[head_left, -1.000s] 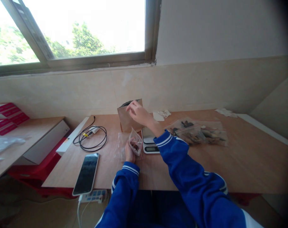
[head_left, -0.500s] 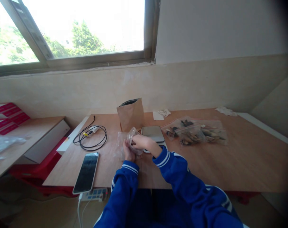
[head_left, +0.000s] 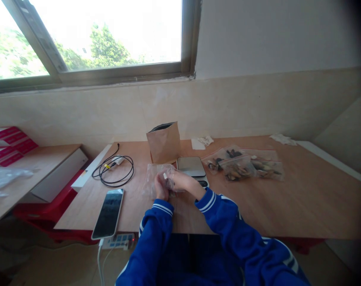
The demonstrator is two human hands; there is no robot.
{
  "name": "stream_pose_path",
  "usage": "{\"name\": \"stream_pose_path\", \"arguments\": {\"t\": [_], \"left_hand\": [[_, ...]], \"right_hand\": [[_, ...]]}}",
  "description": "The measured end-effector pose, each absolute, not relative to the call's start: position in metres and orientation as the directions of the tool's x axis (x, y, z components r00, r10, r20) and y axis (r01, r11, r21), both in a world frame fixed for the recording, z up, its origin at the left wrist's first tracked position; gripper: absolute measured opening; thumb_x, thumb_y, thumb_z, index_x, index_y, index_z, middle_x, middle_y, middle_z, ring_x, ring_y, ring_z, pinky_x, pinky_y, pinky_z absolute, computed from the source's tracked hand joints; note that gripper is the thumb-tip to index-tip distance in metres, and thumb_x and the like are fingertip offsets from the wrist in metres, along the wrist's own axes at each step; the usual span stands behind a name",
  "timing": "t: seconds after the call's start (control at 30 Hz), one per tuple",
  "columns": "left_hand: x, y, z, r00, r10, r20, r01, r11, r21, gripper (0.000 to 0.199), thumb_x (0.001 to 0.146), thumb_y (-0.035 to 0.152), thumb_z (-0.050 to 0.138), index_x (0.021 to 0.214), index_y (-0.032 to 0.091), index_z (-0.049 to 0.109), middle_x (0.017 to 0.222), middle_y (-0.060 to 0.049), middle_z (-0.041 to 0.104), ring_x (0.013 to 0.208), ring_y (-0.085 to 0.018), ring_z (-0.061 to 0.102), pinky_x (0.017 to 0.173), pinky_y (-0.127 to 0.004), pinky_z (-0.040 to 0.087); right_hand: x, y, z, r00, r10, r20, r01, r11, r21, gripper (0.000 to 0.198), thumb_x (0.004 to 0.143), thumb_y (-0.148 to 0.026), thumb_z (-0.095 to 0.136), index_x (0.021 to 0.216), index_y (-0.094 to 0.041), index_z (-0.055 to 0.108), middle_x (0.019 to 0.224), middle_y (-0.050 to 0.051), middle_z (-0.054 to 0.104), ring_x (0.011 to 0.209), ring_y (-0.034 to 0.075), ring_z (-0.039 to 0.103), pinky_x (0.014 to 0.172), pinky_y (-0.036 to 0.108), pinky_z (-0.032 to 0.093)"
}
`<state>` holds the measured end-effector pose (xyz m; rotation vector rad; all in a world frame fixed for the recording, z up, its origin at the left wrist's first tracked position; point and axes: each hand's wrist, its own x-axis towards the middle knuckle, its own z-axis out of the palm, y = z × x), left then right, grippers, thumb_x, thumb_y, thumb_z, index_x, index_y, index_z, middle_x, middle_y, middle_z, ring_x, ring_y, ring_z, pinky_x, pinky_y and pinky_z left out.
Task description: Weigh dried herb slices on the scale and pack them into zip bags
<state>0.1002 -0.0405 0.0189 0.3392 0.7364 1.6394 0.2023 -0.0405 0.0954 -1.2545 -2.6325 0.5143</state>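
My left hand [head_left: 161, 187] is closed around the side of a clear plastic bag [head_left: 170, 170] in front of the paper pouch. My right hand [head_left: 183, 181] grips the same bag from the right, its fingertips partly hidden by the crinkled plastic. A small white tag shows on the bag between my hands; its contents are hard to make out. More clear plastic [head_left: 149, 178] lies just left of my left hand. Behind my right hand sits a kitchen scale [head_left: 191, 166] with a bare metal plate. The brown paper pouch [head_left: 164, 143] stands upright, its top open.
Clear zip bags of dried brown and dark pieces [head_left: 237, 169] lie right of the scale. Crumpled tissue [head_left: 206, 140] is near the wall. A coiled black cable [head_left: 112, 171] and a smartphone [head_left: 108, 214] lie on the left; a power strip [head_left: 121, 240] is below the table edge.
My right hand has moved slightly right and drawn back from inside the bag to its edge. My left hand stays almost where it was, still on the bag.
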Motion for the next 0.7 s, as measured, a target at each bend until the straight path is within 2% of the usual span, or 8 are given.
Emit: {"name": "stream_pose_path", "arguments": {"t": [0.2, 0.3, 0.47, 0.53, 0.7], "left_hand": [[0.099, -0.042, 0.021, -0.179, 0.968, -0.177, -0.794, -0.036, 0.607, 0.033, 0.087, 0.031, 0.041, 0.086, 0.012, 0.068, 0.076, -0.007, 0.07, 0.083, -0.021, 0.065, 0.08, -0.032, 0.048], [0.099, -0.042, 0.021, -0.169, 0.971, -0.169, -0.793, -0.032, 0.608, 0.035, 0.088, 0.03, 0.039, 0.088, 0.011, 0.068, 0.082, -0.009, 0.07, 0.084, -0.02, 0.065, 0.082, -0.032, 0.048], [0.098, -0.042, 0.022, -0.155, 0.976, -0.156, -0.788, -0.026, 0.616, 0.037, 0.086, 0.037, 0.044, 0.092, 0.01, 0.067, 0.086, -0.01, 0.07, 0.086, -0.02, 0.066, 0.086, -0.032, 0.048], [0.098, -0.043, 0.024, -0.157, 0.976, -0.154, -0.788, -0.03, 0.615, 0.038, 0.085, 0.041, 0.046, 0.092, 0.01, 0.067, 0.084, -0.01, 0.07, 0.087, -0.021, 0.066, 0.087, -0.034, 0.048], [0.099, -0.046, 0.027, -0.137, 0.981, -0.139, -0.787, -0.022, 0.617, 0.039, 0.083, 0.047, 0.05, 0.096, 0.013, 0.068, 0.089, -0.011, 0.069, 0.096, -0.026, 0.064, 0.088, -0.038, 0.048]], "right_hand": [[0.214, -0.039, 0.109, -0.664, 0.745, 0.065, 0.636, 0.609, -0.474, 0.022, 0.075, -0.013, 0.056, 0.095, -0.014, 0.066, 0.094, 0.009, 0.07, 0.084, 0.019, 0.064, 0.073, 0.023, 0.044], [0.219, -0.037, 0.112, -0.647, 0.753, 0.118, 0.604, 0.601, -0.523, 0.019, 0.078, -0.014, 0.054, 0.093, -0.014, 0.065, 0.09, 0.006, 0.07, 0.079, 0.017, 0.062, 0.069, 0.022, 0.043], [0.217, -0.035, 0.109, -0.61, 0.767, 0.2, 0.532, 0.583, -0.614, 0.027, 0.074, -0.006, 0.05, 0.096, -0.013, 0.064, 0.092, 0.006, 0.069, 0.078, 0.016, 0.061, 0.07, 0.022, 0.042], [0.214, -0.037, 0.107, -0.616, 0.764, 0.192, 0.539, 0.587, -0.604, 0.026, 0.073, -0.005, 0.05, 0.093, -0.013, 0.065, 0.092, 0.008, 0.069, 0.081, 0.017, 0.061, 0.073, 0.023, 0.043], [0.208, -0.043, 0.103, -0.665, 0.724, 0.183, 0.566, 0.648, -0.509, 0.027, 0.073, -0.005, 0.05, 0.095, -0.013, 0.064, 0.106, 0.011, 0.067, 0.102, 0.022, 0.058, 0.092, 0.03, 0.04]]}}
